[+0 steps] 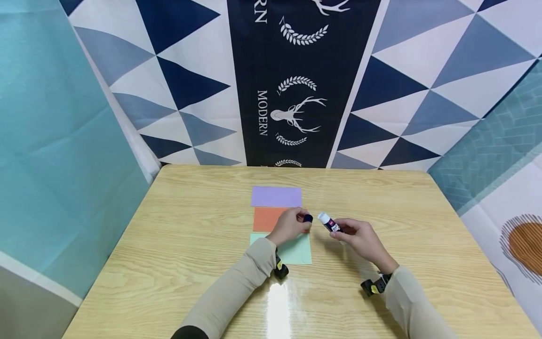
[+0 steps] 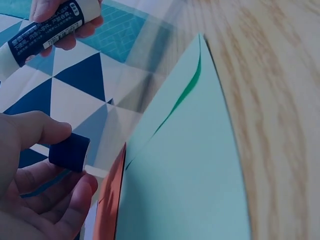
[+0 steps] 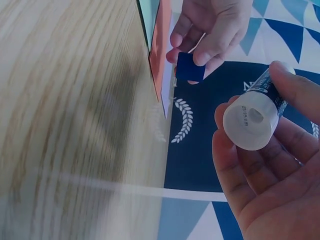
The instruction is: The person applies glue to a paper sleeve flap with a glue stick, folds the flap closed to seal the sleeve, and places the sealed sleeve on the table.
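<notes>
My left hand [image 1: 290,225] pinches a dark blue glue stick cap [image 2: 70,152] between thumb and fingers, over the orange and green papers. To its right, my right hand [image 1: 360,238] grips a glue stick [image 3: 265,102], a dark blue tube with a label and white ends, tilted with its uncapped end toward the cap. Cap and tube are a short gap apart. Three sheets lie in a column on the table: a purple paper [image 1: 276,197] at the back, an orange paper [image 1: 266,219] in the middle, partly hidden by my left hand, and a light green paper [image 2: 185,165] nearest me.
The wooden table [image 1: 178,245] reaches to a patterned cloth [image 1: 292,61] hanging behind it. A teal cloth [image 1: 63,117] hangs at the left. The green sheet bears a curved slit or mark near one corner.
</notes>
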Available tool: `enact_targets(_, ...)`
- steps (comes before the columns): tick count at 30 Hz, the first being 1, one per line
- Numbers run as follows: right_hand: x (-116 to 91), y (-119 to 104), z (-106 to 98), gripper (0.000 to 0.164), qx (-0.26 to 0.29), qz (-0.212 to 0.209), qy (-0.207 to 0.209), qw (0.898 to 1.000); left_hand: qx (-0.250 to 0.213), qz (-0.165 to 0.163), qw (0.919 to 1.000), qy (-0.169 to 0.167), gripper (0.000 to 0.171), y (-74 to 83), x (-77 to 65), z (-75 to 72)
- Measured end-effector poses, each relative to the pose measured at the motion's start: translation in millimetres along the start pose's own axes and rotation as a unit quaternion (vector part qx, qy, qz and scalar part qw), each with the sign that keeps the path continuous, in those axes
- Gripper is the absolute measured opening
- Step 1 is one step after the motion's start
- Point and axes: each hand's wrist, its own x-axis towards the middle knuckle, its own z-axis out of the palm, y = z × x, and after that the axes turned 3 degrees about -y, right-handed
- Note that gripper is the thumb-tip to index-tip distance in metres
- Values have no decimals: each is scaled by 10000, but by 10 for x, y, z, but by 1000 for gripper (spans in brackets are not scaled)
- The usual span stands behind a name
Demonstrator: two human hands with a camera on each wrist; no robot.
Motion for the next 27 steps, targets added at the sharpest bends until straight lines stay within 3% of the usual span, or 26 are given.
enact_targets(10,35,-39,8,40,5,-18,-30,10000,-526,-9,9986,108,29,-13,-80,-74)
enact_targets(27,70,-38,46,39,69,-64,-104,9999,-803,163,9959,390,38,-75,-194,-94)
